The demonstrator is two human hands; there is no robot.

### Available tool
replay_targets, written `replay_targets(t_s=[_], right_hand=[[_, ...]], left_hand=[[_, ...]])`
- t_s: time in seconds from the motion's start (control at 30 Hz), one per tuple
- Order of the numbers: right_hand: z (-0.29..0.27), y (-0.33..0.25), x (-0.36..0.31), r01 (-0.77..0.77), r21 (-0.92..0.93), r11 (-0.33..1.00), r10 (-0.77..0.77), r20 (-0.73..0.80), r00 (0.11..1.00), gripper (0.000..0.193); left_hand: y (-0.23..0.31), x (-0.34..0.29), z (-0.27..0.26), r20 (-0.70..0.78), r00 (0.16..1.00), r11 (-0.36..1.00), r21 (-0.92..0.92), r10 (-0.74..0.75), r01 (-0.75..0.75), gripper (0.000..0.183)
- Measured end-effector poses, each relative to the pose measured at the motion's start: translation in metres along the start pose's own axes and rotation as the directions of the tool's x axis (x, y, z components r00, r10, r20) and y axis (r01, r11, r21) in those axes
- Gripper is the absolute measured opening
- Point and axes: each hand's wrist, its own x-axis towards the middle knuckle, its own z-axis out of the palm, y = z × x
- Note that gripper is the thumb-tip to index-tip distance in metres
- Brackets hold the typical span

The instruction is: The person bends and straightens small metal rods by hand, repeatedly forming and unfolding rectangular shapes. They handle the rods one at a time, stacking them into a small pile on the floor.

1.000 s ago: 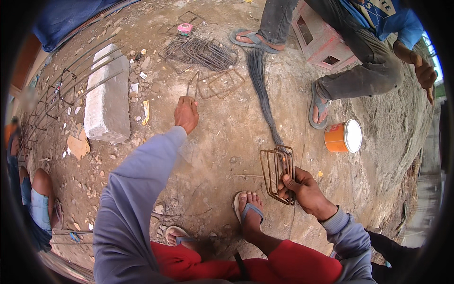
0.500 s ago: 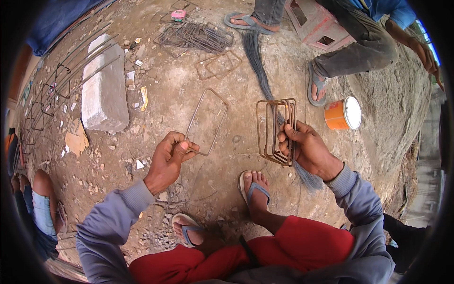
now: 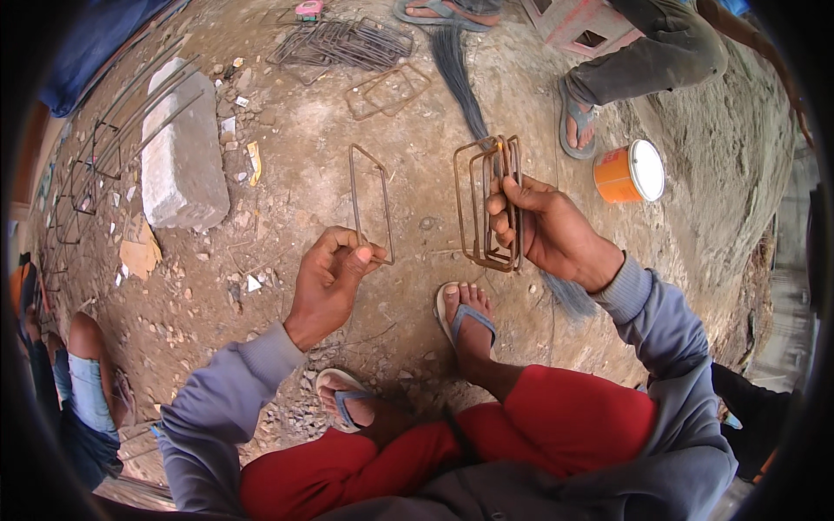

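Observation:
My left hand (image 3: 334, 278) is closed, pinching one rectangular steel stirrup (image 3: 388, 213) by its near corner, so the loop stands up from the fingers. In my right hand (image 3: 556, 227) several rusty stirrups (image 3: 462, 204) hang together as a bundle, gripped along their right sides between thumb and fingers. A gap separates the single loop from the bundle. Beyond them, two loose stirrups (image 3: 388, 91) lie overlapping on the dirt, and a pile of darker stirrups (image 3: 343, 48) lies farther off.
Grey binding wire (image 3: 459, 82) runs along the ground behind my right hand. An orange bucket (image 3: 615, 175) with a white lid stands at right, near a co-worker's sandalled foot (image 3: 577, 122). At left, rebar rods (image 3: 165, 117) rest over a concrete block (image 3: 184, 165). Another person's leg (image 3: 87, 373) shows at far left.
The stirrup in my left hand has turned, looking narrower, and moved slightly right. My right hand has shifted up and left with its bundle. The ground view has shifted a little.

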Motion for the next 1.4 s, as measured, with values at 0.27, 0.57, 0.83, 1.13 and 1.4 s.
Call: replay_targets(t_s=[0.27,0.57,0.83,1.13,1.4], right_hand=[[0.006,-0.003,0.0,-0.031,-0.069,0.997,0.024,-0.111,0.993,0.022],[0.009,0.002,0.004,-0.025,-0.061,0.998,0.018,-0.103,0.995,0.022],[0.024,0.014,0.011,-0.016,-0.068,0.998,0.011,-0.065,0.998,0.023],[0.029,0.022,0.022,-0.012,-0.275,0.961,-0.074,-0.303,0.95,0.021],[-0.005,-0.001,0.02,-0.031,-0.378,0.925,-0.045,-0.191,0.981,0.023]], left_hand=[[-0.008,0.005,0.021,0.03,0.988,0.982,0.111,0.154,-0.156,0.009],[-0.001,0.002,0.037,0.081,0.952,0.911,0.277,0.294,-0.305,0.007],[0.005,-0.003,0.059,0.199,0.875,0.667,0.58,0.44,-0.468,0.015],[0.002,0.021,0.05,-0.081,0.836,0.649,0.672,0.543,-0.357,0.007],[0.026,0.048,-0.009,0.153,0.824,0.585,0.634,0.546,-0.506,0.008]])
